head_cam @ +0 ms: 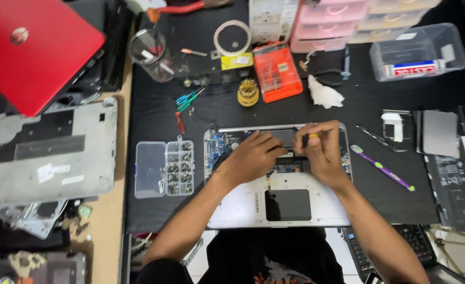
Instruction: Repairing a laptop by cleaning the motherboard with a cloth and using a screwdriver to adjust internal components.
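Note:
An opened silver laptop chassis [243,208] lies on the black mat in front of me, its blue circuit board [217,144] exposed at the far side. My left hand [253,155] rests flat on the internals near the middle, fingers pressing a dark part. My right hand [322,150] is closed around a small screwdriver with a yellow and black handle [310,138], its tip down on the board beside the left fingers.
A clear screw organiser [165,168] sits left of the chassis. A purple toothbrush [382,168] lies to the right. An orange bit case [277,72], a yellow bit holder [248,92], a grey laptop cover [48,152] and a red laptop [30,47] surround the mat.

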